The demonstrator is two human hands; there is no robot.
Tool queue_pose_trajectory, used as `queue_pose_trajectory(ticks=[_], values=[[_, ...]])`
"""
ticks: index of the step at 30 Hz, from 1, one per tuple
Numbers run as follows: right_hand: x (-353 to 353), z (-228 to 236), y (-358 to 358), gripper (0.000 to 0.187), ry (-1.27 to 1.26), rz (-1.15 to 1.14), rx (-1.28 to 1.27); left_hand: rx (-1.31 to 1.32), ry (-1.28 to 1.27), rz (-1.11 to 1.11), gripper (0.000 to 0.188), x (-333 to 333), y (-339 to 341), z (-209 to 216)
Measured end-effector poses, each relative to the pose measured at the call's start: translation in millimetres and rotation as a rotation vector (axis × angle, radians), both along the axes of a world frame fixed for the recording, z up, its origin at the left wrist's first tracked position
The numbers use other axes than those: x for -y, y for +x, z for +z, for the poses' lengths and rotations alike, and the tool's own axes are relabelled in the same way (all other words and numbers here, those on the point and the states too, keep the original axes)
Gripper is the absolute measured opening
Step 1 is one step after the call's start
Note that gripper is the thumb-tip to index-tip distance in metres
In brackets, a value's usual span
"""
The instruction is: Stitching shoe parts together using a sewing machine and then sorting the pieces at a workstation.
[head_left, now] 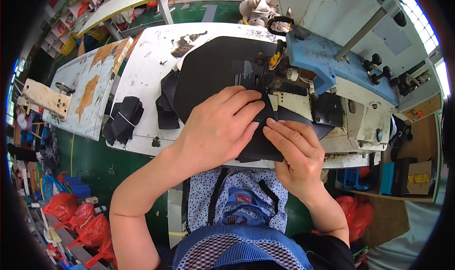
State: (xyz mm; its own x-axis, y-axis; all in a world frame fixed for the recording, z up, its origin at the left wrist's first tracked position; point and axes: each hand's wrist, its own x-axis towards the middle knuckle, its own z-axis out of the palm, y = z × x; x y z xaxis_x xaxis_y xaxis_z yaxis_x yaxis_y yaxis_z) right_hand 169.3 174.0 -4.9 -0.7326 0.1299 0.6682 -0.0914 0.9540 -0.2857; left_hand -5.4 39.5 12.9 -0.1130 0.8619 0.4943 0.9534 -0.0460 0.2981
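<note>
Both hands are at the sewing machine [327, 66], which has a blue arm, close to its needle area. My left hand [220, 123] lies over a black sheet of material [208, 66], its fingers stretched forward and resting on the surface just left of the presser foot. My right hand [296, 149] has its fingers together on the near edge of a black piece [263, 144], in front of the metal needle plate [294, 104]. Its thumb is hidden from view. The fingertips of the two hands almost meet. What lies under my left palm cannot be seen.
On the worn white table [147, 80] to the left lie a tied bundle of black pieces [124, 118] and loose black pieces [167, 101]. Another machine table [85, 90] stands farther left. Red plastic bags [92, 227] are at the lower left. A shelf [417, 146] holds boxes at right.
</note>
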Motion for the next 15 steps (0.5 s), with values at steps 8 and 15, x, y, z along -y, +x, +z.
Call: queue_pose_trajectory(ticks=[8, 15], values=[[0, 2, 1, 0.054, 0.006, 0.001, 0.024, -0.087, 0.005, 0.016, 0.036, -2, 3, 0], [1, 5, 1, 0.054, -0.013, 0.006, 0.034, -0.099, -0.005, 0.064, 0.037, 0, 10, 0]])
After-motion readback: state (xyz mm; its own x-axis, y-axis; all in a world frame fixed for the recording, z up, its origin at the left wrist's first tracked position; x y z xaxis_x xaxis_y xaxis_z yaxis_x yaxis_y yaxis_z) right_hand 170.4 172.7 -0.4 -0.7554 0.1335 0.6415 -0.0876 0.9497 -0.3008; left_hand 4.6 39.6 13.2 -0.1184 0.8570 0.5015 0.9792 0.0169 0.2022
